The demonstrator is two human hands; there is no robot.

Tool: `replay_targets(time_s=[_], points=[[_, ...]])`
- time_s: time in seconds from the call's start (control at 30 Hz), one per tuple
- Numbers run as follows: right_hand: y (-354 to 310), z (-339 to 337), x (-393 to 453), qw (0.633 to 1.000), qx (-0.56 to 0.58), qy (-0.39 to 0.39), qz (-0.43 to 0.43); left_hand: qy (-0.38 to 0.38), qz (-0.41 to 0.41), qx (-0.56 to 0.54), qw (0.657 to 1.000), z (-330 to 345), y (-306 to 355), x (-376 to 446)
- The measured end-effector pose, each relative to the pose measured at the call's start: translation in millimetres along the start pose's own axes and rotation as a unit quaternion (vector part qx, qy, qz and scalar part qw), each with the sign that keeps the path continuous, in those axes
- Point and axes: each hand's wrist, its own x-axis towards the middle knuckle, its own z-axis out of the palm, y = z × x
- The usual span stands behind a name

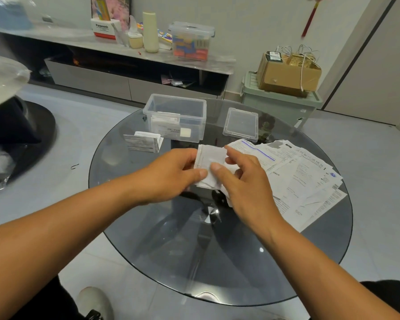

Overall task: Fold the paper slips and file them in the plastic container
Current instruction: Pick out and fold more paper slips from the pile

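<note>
A folded white paper slip [211, 162] is held above the middle of the round glass table [217, 262]. My left hand [171, 174] pinches its left edge and my right hand [243, 179] grips its right side with the thumb pressed on top. Behind the hands stands the clear plastic container [194, 107], open, with a few folded slips upright at its left end. Its clear lid [241, 124] lies to the right of it. A spread pile of unfolded paper slips [305, 181] covers the table's right side.
A small stack of folded slips [143, 142] lies left of the container. Beyond the table are a low TV cabinet [125, 72] with boxes and bottles, and a green bin [280, 102] carrying a cardboard box. My shoe [95, 301] shows below the table's edge.
</note>
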Motion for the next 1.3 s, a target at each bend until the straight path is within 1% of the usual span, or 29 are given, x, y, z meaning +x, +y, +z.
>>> replay_targets(time_s=[0.03, 0.07, 0.13, 0.17, 0.2, 0.23, 0.27, 0.3, 0.33, 0.37, 0.43, 0.47, 0.5, 0.57, 0.6, 0.63, 0.7, 0.73, 0.77, 0.8, 0.83, 0.87, 0.93, 1.0, 1.07, 1.13, 1.23, 1.3], points=[[1, -2, 1, 1.0, 0.012, -0.013, -0.001, 0.006, 0.009, 0.085, 0.996, -4, 1, -1], [3, -4, 1, 0.999, 0.029, -0.026, -0.002, 0.008, 0.02, 0.173, 0.985, -8, 2, -3], [3, -5, -1, 0.997, 0.056, -0.049, 0.0, 0.014, 0.047, 0.335, 0.941, -12, 7, -7], [4, -4, -2, 0.997, 0.046, -0.055, -0.004, 0.02, 0.067, 0.399, 0.914, -12, 10, -9], [5, -3, -4, 0.998, 0.01, -0.056, -0.017, 0.027, 0.084, 0.444, 0.892, -11, 13, -11], [6, -2, -5, 0.997, -0.049, -0.049, -0.037, 0.03, 0.1, 0.475, 0.874, -8, 15, -12], [6, -1, -5, 0.992, -0.105, -0.038, -0.06, 0.032, 0.116, 0.494, 0.861, -5, 17, -13], [6, -1, -5, 0.987, -0.143, -0.031, -0.072, 0.037, 0.134, 0.49, 0.861, -3, 15, -13], [7, -2, -5, 0.984, -0.161, -0.031, -0.073, 0.037, 0.144, 0.469, 0.871, -2, 14, -12], [7, -2, -5, 0.983, -0.168, -0.041, -0.064, 0.037, 0.142, 0.43, 0.891, -3, 14, -11], [7, -3, -4, 0.983, -0.167, -0.065, -0.042, 0.043, 0.102, 0.335, 0.936, -12, 11, -9], [6, -3, -3, 0.982, -0.172, -0.071, -0.035, 0.065, 0.082, 0.307, 0.946, -18, 8, -7], [7, -3, -3, 0.98, -0.184, -0.075, -0.03, 0.103, 0.066, 0.295, 0.948, -25, 4, -5], [6, -4, -2, 0.972, -0.218, -0.08, -0.043, 0.187, 0.029, 0.315, 0.93, -43, -4, 1], [6, -4, -2, 0.965, -0.241, -0.09, -0.055, 0.215, 0.001, 0.337, 0.917, -53, -10, 5], [5, -3, -3, 0.956, -0.267, -0.106, -0.062, 0.226, -0.028, 0.359, 0.905, -62, -18, 8], [3, -3, -4, 0.943, -0.3, -0.128, -0.074, 0.22, -0.077, 0.39, 0.891, -75, -36, 12], [3, -2, -4, 0.942, -0.3, -0.128, -0.08, 0.212, -0.097, 0.4, 0.886, -79, -43, 13], [3, -2, -4, 0.949, -0.28, -0.126, -0.071, 0.203, -0.114, 0.407, 0.883, -82, -49, 13], [3, -2, -4, 0.964, -0.234, -0.116, -0.059, 0.194, -0.125, 0.404, 0.885, -84, -53, 14], [5, -2, -3, 0.979, -0.172, -0.101, -0.038, 0.19, -0.127, 0.384, 0.895, -84, -55, 15], [5, -3, -3, 0.99, -0.112, -0.082, -0.02, 0.187, -0.126, 0.341, 0.913, -84, -53, 15], [4, -3, -1, 0.999, -0.003, -0.049, 0.018, 0.191, -0.123, 0.196, 0.954, -79, -44, 16], [1, -2, 2, 0.993, 0.088, -0.041, 0.063, 0.182, -0.136, 0.047, 0.973, -66, -31, 14], [-3, 2, 0, 0.981, 0.153, -0.062, 0.102, 0.145, -0.141, -0.072, 0.977, -49, -20, 11], [-3, 7, -1, 0.972, 0.188, -0.068, 0.122, 0.11, -0.134, -0.155, 0.972, -30, -10, 8], [-4, 10, -4, 0.97, 0.204, -0.061, 0.115, 0.072, -0.124, -0.213, 0.966, -2, 2, 6], [-4, 9, -4, 0.976, 0.186, -0.051, 0.098, 0.057, -0.123, -0.234, 0.963, 10, 4, 4]])
